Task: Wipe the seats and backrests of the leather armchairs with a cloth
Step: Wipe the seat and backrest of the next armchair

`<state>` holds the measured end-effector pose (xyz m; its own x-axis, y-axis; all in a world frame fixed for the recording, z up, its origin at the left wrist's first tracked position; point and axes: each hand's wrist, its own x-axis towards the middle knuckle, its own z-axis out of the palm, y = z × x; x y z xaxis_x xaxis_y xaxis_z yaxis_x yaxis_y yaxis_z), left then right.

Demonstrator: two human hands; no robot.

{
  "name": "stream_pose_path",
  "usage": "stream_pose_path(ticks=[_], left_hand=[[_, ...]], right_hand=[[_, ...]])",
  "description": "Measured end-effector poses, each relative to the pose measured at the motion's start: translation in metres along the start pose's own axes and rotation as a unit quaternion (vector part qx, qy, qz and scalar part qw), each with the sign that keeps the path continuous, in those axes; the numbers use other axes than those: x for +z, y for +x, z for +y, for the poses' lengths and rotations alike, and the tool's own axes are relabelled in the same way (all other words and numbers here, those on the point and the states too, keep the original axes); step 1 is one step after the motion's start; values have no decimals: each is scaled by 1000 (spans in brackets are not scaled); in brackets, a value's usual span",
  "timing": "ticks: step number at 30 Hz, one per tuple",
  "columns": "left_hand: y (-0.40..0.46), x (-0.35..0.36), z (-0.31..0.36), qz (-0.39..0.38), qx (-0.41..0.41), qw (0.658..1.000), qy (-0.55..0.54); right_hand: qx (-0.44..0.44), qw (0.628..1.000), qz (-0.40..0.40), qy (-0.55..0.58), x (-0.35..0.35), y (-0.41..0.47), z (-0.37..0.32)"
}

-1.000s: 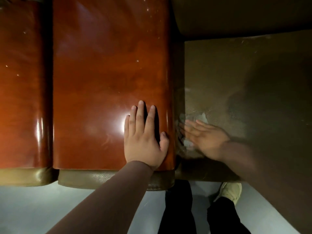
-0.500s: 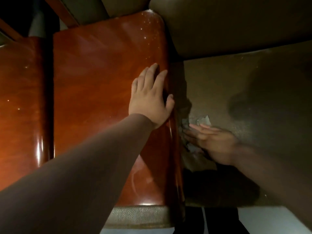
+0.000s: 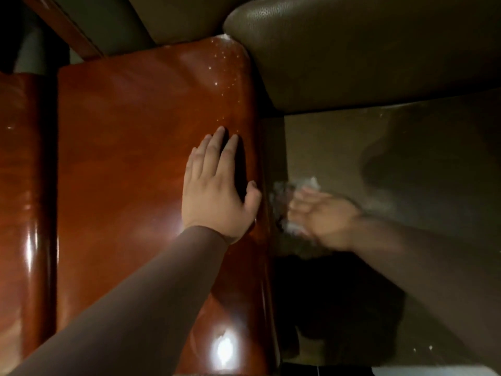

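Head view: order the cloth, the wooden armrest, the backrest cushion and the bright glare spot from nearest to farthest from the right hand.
From the right hand:
1. Cloth, under its fingers on the seat.
2. Armrest, just to the left, where the left hand lies flat.
3. Glare spot, low on the armrest's near end.
4. Backrest cushion, far, at top.
Three and four look roughly comparable.

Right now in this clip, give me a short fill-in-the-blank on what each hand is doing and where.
1. The left hand lies flat, palm down, on the glossy ____ armrest.
2. The cloth is under the ____ hand.
3. That hand presses the cloth on the olive-brown leather ____, close beside the armrest.
4. The cushioned ____ lies beyond the seat, at the top of the view.

Missing words: wooden; right; seat; backrest
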<state>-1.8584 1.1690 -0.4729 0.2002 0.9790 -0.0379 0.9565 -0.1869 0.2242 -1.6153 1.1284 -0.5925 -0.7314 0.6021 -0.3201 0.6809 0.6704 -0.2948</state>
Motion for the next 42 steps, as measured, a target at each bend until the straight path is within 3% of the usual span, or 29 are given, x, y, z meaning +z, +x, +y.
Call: stream_pose_path(ticks=[2, 4, 5, 6, 7, 9, 10, 12, 13, 15, 17, 20, 22, 24, 26, 29, 33, 34, 37, 39, 40, 42], left_hand=[[1, 2, 0, 0, -2, 1000, -1], [1, 2, 0, 0, -3, 1000, -6], [2, 1, 0, 0, -6, 1000, -9], [3, 1, 0, 0, -9, 1000, -12], [3, 0, 0, 0, -9, 1000, -12], [3, 0, 0, -2, -7, 1000, -12], [3, 0, -1, -3, -8, 1000, -13], [3, 0, -2, -3, -5, 1000, -16], [4, 0, -2, -3, -5, 1000, -17], [4, 1, -3, -5, -3, 1000, -17], [5, 1, -3, -5, -1, 1000, -17], [5, 1, -4, -9, 2, 1000, -14], [5, 1, -3, -10, 0, 1000, -16], [5, 0, -3, -9, 1, 1000, -17], [5, 1, -3, -7, 2, 1000, -17], [5, 0, -3, -6, 1, 1000, -20], [6, 0, -2, -9, 4, 1000, -16], [6, 0, -2, -11, 5, 1000, -14], [6, 1, -3, -7, 10, 1000, -10], [6, 2, -4, -4, 11, 1000, -9], [6, 2, -4, -5, 11, 1000, -9], [6, 2, -4, -7, 9, 1000, -10]], right_hand=[[171, 983, 57, 20, -17, 13, 38], [375, 921, 71, 81, -35, 34, 67], [434, 891, 72, 114, -43, 45, 70], [439, 888, 64, 122, -45, 57, 64], [402, 907, 48, 113, -41, 65, 55], [210, 977, 1, 47, -26, 65, 26], [116, 993, -8, 6, -17, 58, 15], [3, 998, -65, -7, -20, 43, 21], [-10, 998, -57, -18, -22, 42, 37], [68, 998, 13, -2, -32, 54, 66], [210, 975, 60, 38, -47, 81, 78], [342, 935, 44, 78, -51, 128, 57], [298, 954, 2, 47, -52, 135, 36], [183, 982, -30, 36, -53, 119, 43], [131, 991, 4, 37, -58, 90, 70], [230, 969, 67, 68, -66, 41, 118], [336, 929, 140, 72, -48, 62, 78], [329, 932, 137, 67, -39, 73, 57], [170, 984, -10, 57, -24, 74, 5], [77, 996, 13, 42, -21, 54, 9], [73, 996, 34, 43, -22, 43, 21], [182, 978, 82, 60, -32, 20, 52]])
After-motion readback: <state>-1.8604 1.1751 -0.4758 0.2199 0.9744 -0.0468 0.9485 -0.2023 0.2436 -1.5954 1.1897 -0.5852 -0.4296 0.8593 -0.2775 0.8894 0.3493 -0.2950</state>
